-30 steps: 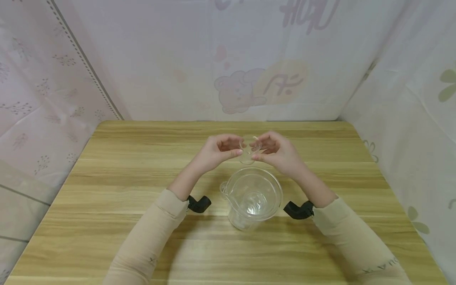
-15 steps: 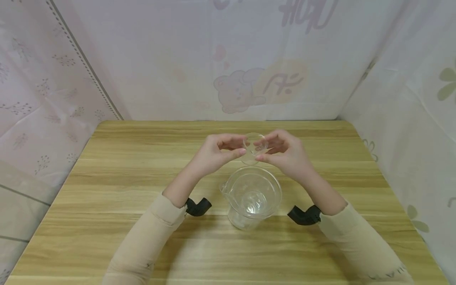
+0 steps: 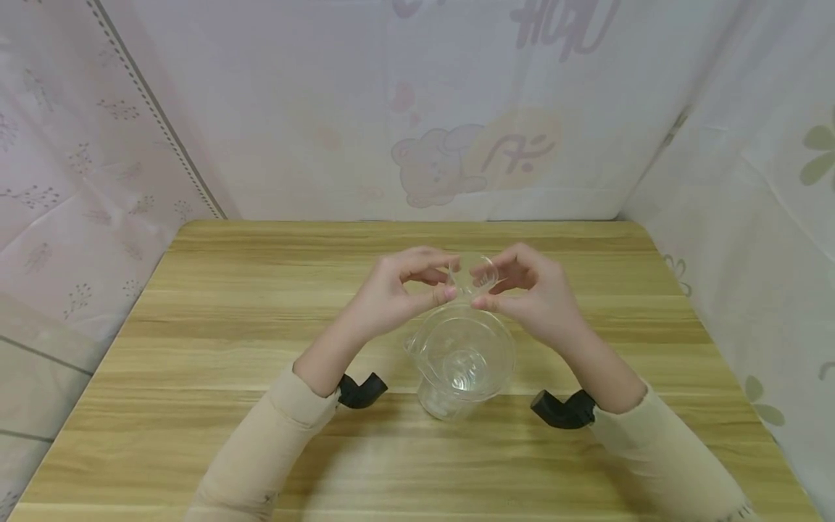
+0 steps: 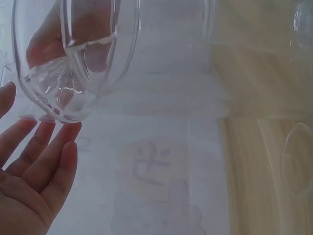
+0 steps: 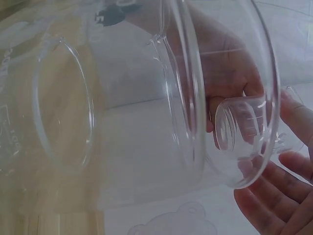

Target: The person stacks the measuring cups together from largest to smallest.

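Note:
A large clear glass beaker (image 3: 464, 355) with a pouring lip on its left stands upright on the table. Just beyond and above its far rim, both hands hold a small clear beaker (image 3: 485, 274) between them. My left hand (image 3: 404, 286) pinches its left side with thumb and fingers. On the opposite side, my right hand (image 3: 531, 290) does the same. Marks show on the small beaker (image 5: 242, 122) in the right wrist view, seen through the large one. More than one rim line shows at the large beaker's mouth; whether another is nested there I cannot tell.
The wooden table (image 3: 215, 348) reaches back to a pale patterned cloth (image 3: 293, 109), with more cloth at both sides. Black wrist mounts (image 3: 362, 391) stick out from the forearms toward the large beaker.
Both hands have shifted slightly right and back toward the body, bringing the small beaker closer to the large beaker's far rim. Its tilt has changed. The large beaker stays about where it was.

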Demonstrator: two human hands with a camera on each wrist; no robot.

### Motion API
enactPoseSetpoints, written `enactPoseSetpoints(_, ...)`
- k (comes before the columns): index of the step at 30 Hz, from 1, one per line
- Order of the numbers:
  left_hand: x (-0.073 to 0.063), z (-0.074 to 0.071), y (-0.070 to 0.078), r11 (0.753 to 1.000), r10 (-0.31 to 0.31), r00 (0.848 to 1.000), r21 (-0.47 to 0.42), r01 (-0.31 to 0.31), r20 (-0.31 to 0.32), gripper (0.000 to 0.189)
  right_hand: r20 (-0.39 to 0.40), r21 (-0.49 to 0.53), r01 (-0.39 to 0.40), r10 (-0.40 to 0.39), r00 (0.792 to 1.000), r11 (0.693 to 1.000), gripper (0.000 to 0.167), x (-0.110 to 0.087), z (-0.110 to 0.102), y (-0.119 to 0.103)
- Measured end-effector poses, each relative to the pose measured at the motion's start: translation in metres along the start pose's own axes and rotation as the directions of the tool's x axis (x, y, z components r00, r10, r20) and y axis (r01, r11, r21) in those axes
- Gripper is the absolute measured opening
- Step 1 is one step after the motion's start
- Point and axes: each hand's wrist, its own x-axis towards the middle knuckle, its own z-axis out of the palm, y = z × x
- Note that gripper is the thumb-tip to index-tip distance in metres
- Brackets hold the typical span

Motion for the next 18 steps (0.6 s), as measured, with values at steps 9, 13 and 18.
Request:
enactPoseSetpoints(9, -0.006, 0.005, 0.004, 1.000, -0.012, 0.999, 0.019, 0.011, 0.032, 0.046, 0.032, -0.025, -0.002, 0.003, 0.999, 1.000, 0.041, -0.008, 0.000, -0.003)
enactPoseSetpoints(13, -0.008, 0.008, 0.005, 0.999, -0.023, 0.999, 0.042, 0.022, 0.045, 0.052, 0.044, -0.035, 0.000, 0.001, 0.999, 0.999, 0.043, -0.010, 0.002, -0.003)
enactPoseSetpoints(18, -0.009, 0.013, 0.009, 0.993, 0.011, 0.998, 0.120, -0.018, 0.064, 0.060, 0.047, -0.053, 0.020, -0.017, 0.999, 0.998, 0.046, -0.013, 0.003, -0.005)
